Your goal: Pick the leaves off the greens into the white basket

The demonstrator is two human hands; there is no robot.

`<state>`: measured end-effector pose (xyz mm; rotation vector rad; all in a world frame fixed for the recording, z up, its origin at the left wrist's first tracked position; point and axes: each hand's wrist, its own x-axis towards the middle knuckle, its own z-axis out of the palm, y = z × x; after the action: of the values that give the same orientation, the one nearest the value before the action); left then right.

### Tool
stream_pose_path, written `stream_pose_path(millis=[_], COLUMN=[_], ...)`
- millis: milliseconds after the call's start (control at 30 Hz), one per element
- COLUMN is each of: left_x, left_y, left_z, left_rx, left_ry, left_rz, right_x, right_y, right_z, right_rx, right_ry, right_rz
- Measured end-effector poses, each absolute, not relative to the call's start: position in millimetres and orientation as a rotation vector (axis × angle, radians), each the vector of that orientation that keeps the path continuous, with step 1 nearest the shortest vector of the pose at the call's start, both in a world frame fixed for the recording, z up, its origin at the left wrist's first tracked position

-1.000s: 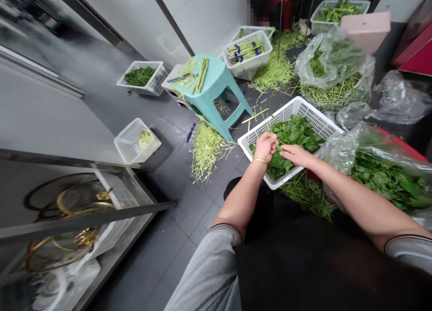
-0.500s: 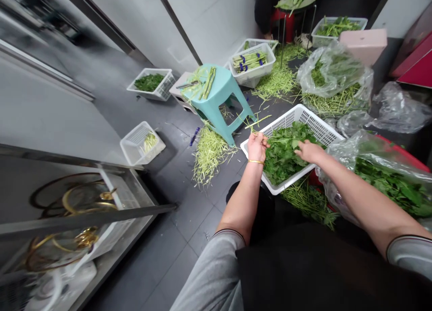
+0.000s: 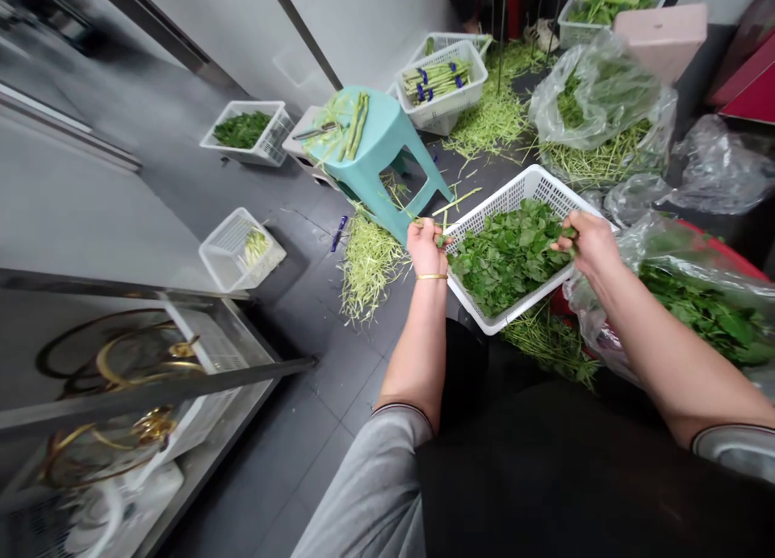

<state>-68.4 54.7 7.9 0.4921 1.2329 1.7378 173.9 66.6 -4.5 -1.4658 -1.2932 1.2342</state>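
My left hand (image 3: 427, 247) is closed at the left rim of a white plastic basket (image 3: 560, 190), with thin green stems (image 3: 416, 218) poking out of its fingers. Across the basket, my right hand (image 3: 588, 239) pinches a small bit of leafy greens (image 3: 565, 240) above the right rim. Between the two hands, a heap of loose green leaves (image 3: 512, 255) fills the basket. The exact kind of greens cannot be told. Cut stems and greens (image 3: 548, 344) lie below the basket's near edge, beside an open plastic bag of greens (image 3: 702, 299).
A turquoise stool (image 3: 375, 130) holds asparagus and a peeler-like tool. Peelings (image 3: 370, 267) are piled on the floor beside it. A basket of bundled asparagus (image 3: 445, 114) and a clear bag (image 3: 605, 106) stand beyond. A metal rack (image 3: 254, 332) stands at left; a person's shoe (image 3: 541, 35) shows behind.
My hands have spread apart: the left moved left to the basket's rim, the right moved right with leafy greens between its fingers. The view has tilted down a little.
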Motion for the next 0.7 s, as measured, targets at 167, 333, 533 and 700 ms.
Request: stream_pose_path(millis=[167, 333, 533, 700], left_x=[-58, -14, 78, 151], left_y=[20, -32, -87, -57], left_z=[9, -19, -34, 18], left_rx=[1.159, 2.084, 2.454, 2.709], left_ry=[1.106, 0.765, 0.573, 1.003], left_rz=[1.332, 0.145, -0.910, 0.064], right_x=[203, 302, 427, 458], right_y=[66, 3, -74, -62], right_z=[5, 73, 39, 23], right_rx=[-1.767, -1.622, -2.170, -2.199], right_ry=[-1.843, -1.843, -1.938, -1.611], right_rz=[0.741, 0.692, 0.906, 0.463])
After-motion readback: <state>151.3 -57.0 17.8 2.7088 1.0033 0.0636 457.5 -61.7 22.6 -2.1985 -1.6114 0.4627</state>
